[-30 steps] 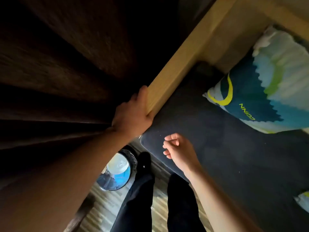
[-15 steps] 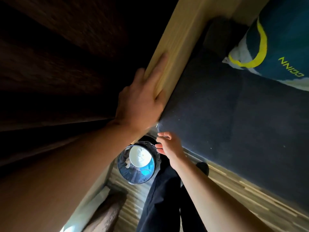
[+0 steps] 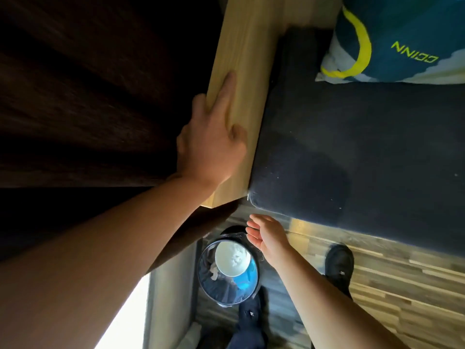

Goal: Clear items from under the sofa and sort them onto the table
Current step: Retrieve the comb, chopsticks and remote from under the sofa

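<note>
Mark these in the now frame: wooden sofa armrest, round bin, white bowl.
light wooden sofa armrest (image 3: 249, 46), head view, bare top face
round lined trash bin (image 3: 214, 290), head view, inner liner
white round bowl (image 3: 232, 258), head view, inside centre

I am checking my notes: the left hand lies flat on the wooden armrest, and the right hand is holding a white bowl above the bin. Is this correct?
Not quite. In the head view the right hand is open and empty; the white bowl lies inside the bin. The left hand does lie flat on the wooden armrest.
</note>
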